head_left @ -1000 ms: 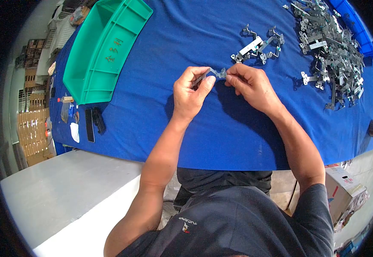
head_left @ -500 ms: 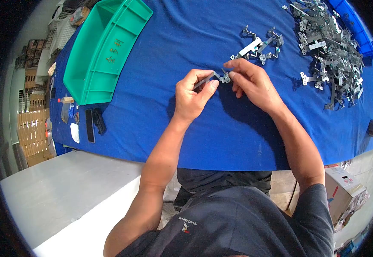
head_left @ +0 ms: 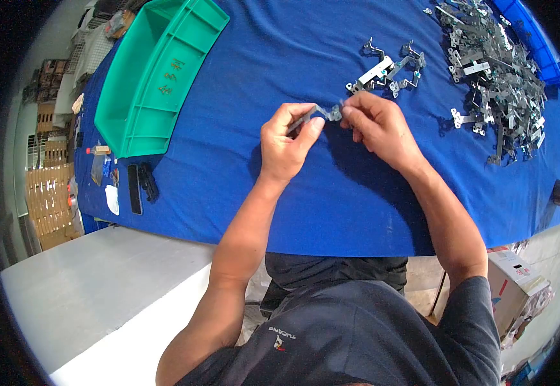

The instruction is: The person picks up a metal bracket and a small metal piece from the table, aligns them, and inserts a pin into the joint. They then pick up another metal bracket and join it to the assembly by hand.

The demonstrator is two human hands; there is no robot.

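My left hand pinches one end of a small bent metal bracket above the blue table cover. My right hand pinches the bracket's other end with thumb and forefinger. Both hands meet over the middle of the table. A small group of the same brackets lies just beyond my right hand. A big heap of metal brackets covers the far right of the table.
A green plastic bin stands at the far left. Black flat items and small bits lie near the table's left edge. A blue bin sits behind the heap. A white surface lies lower left; a cardboard box lower right.
My hands shifted slightly while working the bracket: the right fingers let go briefly half a second ago and now pinch its end again. The rest of the table is unchanged.
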